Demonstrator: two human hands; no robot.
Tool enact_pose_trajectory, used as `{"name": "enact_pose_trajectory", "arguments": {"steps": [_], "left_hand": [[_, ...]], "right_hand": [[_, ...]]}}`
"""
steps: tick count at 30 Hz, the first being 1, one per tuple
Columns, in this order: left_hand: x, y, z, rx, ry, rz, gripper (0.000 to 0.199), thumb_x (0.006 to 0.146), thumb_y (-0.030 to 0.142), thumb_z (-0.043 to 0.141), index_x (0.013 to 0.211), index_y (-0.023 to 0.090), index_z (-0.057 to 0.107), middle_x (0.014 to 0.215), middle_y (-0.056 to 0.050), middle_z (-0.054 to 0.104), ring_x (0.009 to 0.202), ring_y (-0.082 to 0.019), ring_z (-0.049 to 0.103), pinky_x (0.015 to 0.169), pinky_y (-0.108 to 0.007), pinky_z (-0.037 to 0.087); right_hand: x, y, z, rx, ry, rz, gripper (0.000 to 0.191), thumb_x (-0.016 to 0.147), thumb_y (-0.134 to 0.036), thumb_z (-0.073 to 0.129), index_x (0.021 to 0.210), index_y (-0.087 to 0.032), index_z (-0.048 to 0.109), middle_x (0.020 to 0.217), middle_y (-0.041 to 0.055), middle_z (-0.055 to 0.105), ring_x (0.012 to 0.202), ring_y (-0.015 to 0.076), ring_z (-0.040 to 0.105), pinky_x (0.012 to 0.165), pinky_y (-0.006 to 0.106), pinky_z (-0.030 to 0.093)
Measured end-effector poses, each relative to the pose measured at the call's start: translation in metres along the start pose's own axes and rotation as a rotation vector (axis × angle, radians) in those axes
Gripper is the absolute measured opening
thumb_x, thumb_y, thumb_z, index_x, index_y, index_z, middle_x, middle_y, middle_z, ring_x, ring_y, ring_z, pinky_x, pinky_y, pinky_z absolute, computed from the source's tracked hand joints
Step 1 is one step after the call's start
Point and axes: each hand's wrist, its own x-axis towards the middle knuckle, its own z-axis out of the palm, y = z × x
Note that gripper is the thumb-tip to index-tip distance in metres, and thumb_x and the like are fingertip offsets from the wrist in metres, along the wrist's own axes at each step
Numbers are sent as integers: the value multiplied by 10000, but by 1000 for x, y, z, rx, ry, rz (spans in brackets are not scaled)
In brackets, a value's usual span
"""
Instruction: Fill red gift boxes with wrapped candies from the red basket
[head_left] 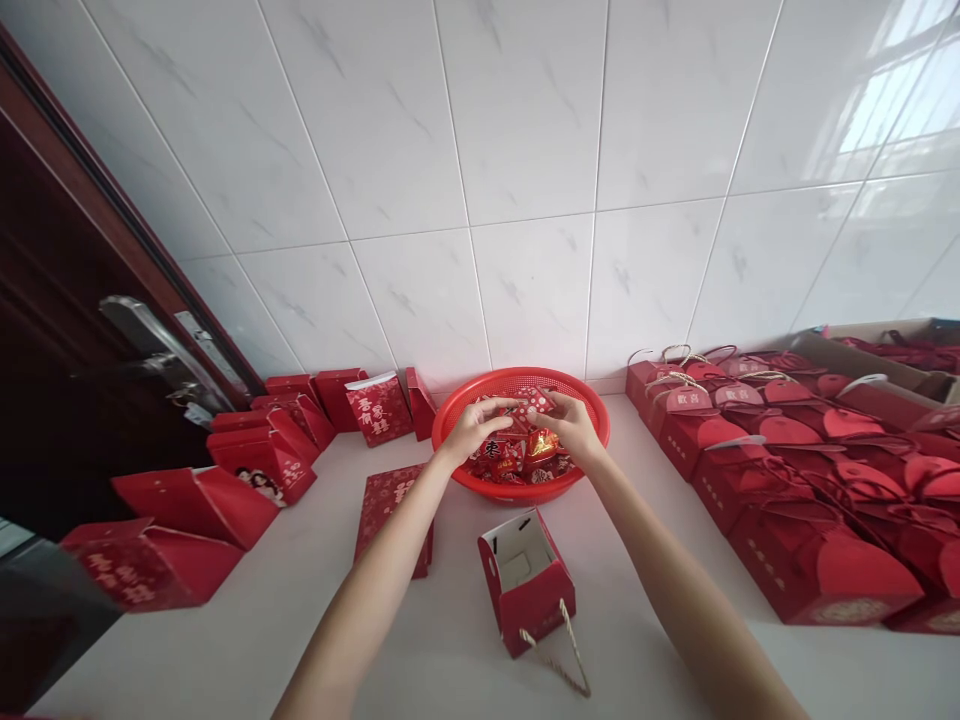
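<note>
Both hands are over a red plastic basket (480,482) filled with wrapped sweets (504,462). My left hand (474,428) reaches in from the left, its thumb and fingers curled towards each other; what is between them is unclear. My right hand (571,428) pinches a red packet with white dots (534,402) near the basket's middle. A shiny gold-and-red packet (543,446) lies below the fingers. In front of the basket stands an open red gift box (536,600), its pale inside visible and its twisted rope handle (574,640) hanging towards me.
Several closed red boxes (810,560) stand in rows at the right, beside an open carton (885,345). Red boxes and bags (262,465) line the left, near a door handle (161,345). A flat red box (386,505) lies by my left forearm. White tiles (525,280) rise behind.
</note>
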Motion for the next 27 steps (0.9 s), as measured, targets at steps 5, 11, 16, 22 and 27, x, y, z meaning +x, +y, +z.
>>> {"name": "enact_pose_trajectory", "arguments": {"steps": [5,11,16,22,27], "left_hand": [[-1,-4,-1,-57,42,-33,566,717,226,724,1279,235,657,1371,-78,644,1239,-295,602,1044,-451,471],[0,-9,-2,-82,33,-79,652,726,214,734,1360,226,582,1273,-93,689,1179,-288,640,1022,-457,509],[-1,-7,-1,-86,97,-48,589,712,235,747,1288,192,629,1355,-113,636,1282,-318,568,1061,-475,485],[-3,-3,0,-89,83,-76,656,715,254,746,1343,184,571,1225,-108,702,1170,-293,638,989,-447,526],[-4,0,2,-96,66,-53,657,733,303,767,1349,192,567,1209,-103,709,1175,-291,638,986,-438,526]], "right_hand": [[2,1,-4,40,150,-43,399,619,-451,844,860,-208,638,851,30,694,800,213,651,721,349,552],[1,4,-2,-138,20,-169,315,676,-413,799,895,-223,677,1048,67,699,1004,255,658,861,386,558],[2,9,-1,-317,-79,-221,254,799,-399,716,1003,-252,753,1234,95,673,1237,289,580,959,412,513],[6,17,-5,-276,-48,-197,264,776,-274,663,1029,-242,733,1207,76,691,1031,236,663,928,409,537],[7,20,-6,-243,-32,-97,497,699,-257,725,1192,-240,668,1253,95,653,955,218,667,835,380,575]]}}
